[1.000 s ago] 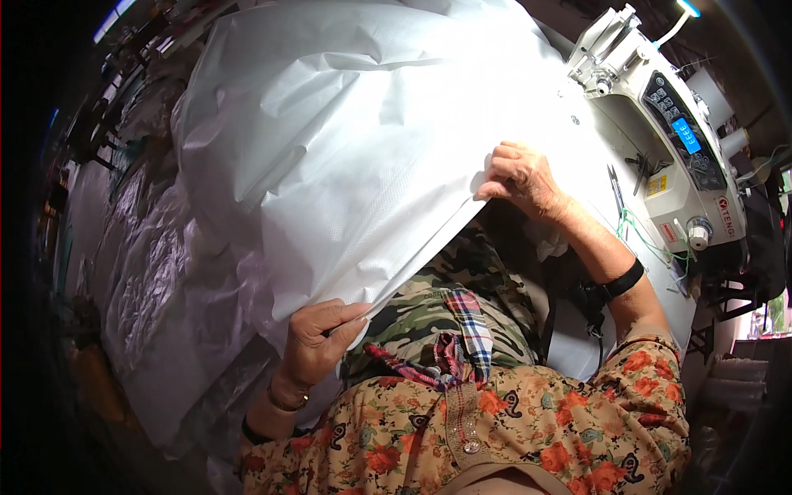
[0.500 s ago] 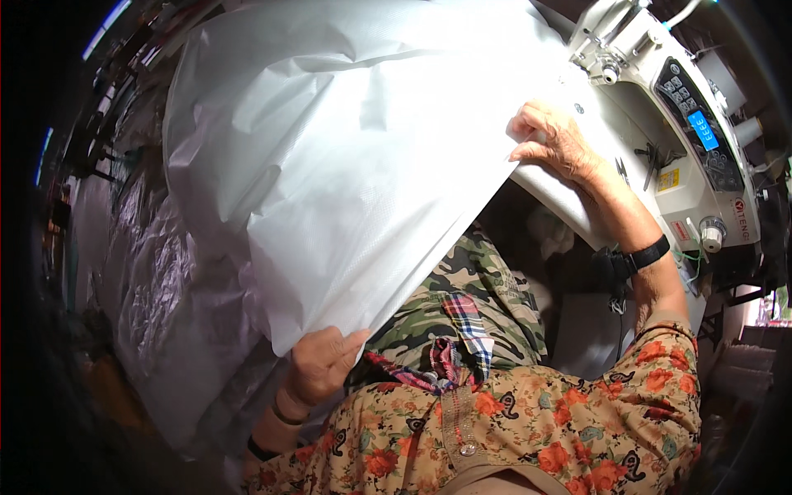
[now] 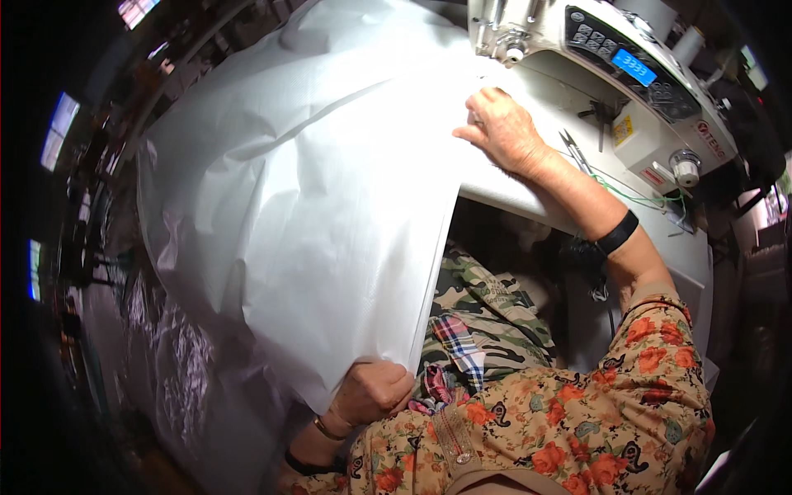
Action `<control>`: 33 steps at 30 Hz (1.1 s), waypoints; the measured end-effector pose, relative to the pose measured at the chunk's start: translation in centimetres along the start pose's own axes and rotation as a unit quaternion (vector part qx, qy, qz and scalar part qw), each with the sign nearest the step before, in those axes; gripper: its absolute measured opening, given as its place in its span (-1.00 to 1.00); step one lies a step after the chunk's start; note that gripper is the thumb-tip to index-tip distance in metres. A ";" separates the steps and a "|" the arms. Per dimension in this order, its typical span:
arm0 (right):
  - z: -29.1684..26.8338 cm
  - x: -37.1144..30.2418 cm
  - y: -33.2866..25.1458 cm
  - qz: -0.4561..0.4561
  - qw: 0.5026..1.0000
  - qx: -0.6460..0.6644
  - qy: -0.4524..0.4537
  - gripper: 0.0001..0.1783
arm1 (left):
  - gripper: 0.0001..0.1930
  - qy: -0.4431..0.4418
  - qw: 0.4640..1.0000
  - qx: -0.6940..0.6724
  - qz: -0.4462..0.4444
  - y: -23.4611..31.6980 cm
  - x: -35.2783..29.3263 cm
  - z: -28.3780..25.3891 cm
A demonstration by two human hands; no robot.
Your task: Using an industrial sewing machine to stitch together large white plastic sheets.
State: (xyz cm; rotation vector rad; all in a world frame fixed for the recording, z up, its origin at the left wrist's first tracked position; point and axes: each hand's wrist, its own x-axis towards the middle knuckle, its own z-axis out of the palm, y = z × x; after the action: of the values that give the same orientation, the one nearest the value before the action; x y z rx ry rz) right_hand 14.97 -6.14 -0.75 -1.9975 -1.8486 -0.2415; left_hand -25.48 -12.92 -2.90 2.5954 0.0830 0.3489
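Observation:
A large white plastic-like sheet [image 3: 313,190] spreads over my lap and up onto the sewing table, creased on its left side. My left hand [image 3: 375,392] is closed on its near corner, close to my waist. The right edge runs fairly straight from there up to my right hand [image 3: 507,132]. That hand's curled fingers and thumb are at the sheet's edge, beside the sewing machine [image 3: 652,99]; bright glare blurs the fabric under the fingertips. The machine's needle area [image 3: 507,49] is just beyond my right hand.
On the white table, scissors or snips [image 3: 575,150] lie near green thread [image 3: 635,196]. Thread spools [image 3: 686,45] stand behind the machine. Crumpled shiny sheeting [image 3: 177,363] lies at the left. A dark gap separates the table edge from my camouflage-clad lap.
My left hand has moved right and nearer my body with the sheet corner, so the edge hangs steeper. The view has turned; the machine and right hand appear further left.

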 end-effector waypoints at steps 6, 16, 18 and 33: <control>0.0 -1.3 0.8 0.028 0.999 0.010 0.032 -0.57 | -0.73 0.018 0.999 -0.034 0.020 -0.8 1.7 0.6; -0.3 -1.2 0.8 0.053 0.998 0.018 0.025 -0.41 | -0.76 0.028 0.999 0.037 0.029 -3.4 4.2 0.1; -0.2 -1.2 0.8 0.040 0.998 0.014 0.037 -0.40 | -0.76 0.033 0.998 0.046 0.029 -3.5 4.4 0.1; -0.4 -3.3 0.2 -0.012 1.000 0.005 -0.015 -0.17 | -0.79 0.081 0.991 0.104 -0.004 -2.7 6.8 -2.2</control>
State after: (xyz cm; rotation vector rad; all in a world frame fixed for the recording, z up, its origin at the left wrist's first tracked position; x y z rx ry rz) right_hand 14.89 -9.29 -1.74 -1.9850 -1.8893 -0.2091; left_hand -19.45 -8.64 -0.83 2.7654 0.1953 0.5749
